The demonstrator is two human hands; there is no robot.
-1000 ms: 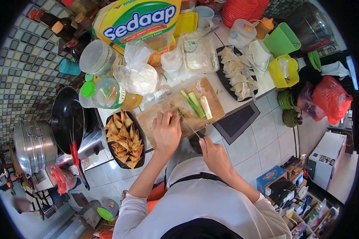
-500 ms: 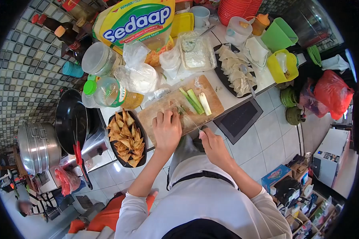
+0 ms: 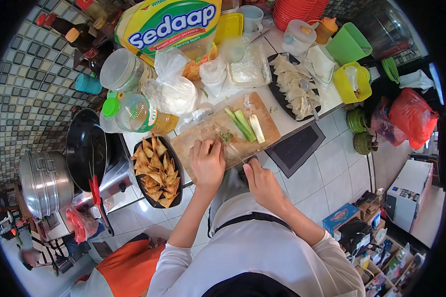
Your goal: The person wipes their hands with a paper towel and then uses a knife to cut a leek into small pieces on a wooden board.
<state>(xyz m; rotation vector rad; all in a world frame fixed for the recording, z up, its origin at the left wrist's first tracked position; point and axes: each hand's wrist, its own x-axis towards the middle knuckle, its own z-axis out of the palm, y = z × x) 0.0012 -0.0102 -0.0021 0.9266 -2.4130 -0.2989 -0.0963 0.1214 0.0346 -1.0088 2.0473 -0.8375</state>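
Note:
My right hand [image 3: 263, 182] is closed round the dark handle of a knife [image 3: 236, 154], whose blade lies over the near edge of the wooden cutting board [image 3: 195, 138]. On the board's left part, my left hand [image 3: 207, 161] has its fingers curled down; what is under the fingertips is hidden. Small chopped green bits [image 3: 226, 136] lie just beyond those fingers. Farther right on the board are green stalk pieces [image 3: 241, 124] and a white stalk piece [image 3: 256, 128]. A black plate of fried triangular pastries [image 3: 156, 171] sits left of my left hand.
Behind the board stand a flour bag [image 3: 178, 95], an oil bottle [image 3: 136, 113] and a clear tray [image 3: 248, 70]. A plate of pale wrappers [image 3: 293, 86] is at right, a black wok [image 3: 86, 148] at left. Someone in orange [image 3: 131, 265] is at lower left.
My right hand and the knife have shifted slightly left, toward my left hand. The green bits beside my left fingers show more clearly. The orange-clad person has moved at lower left.

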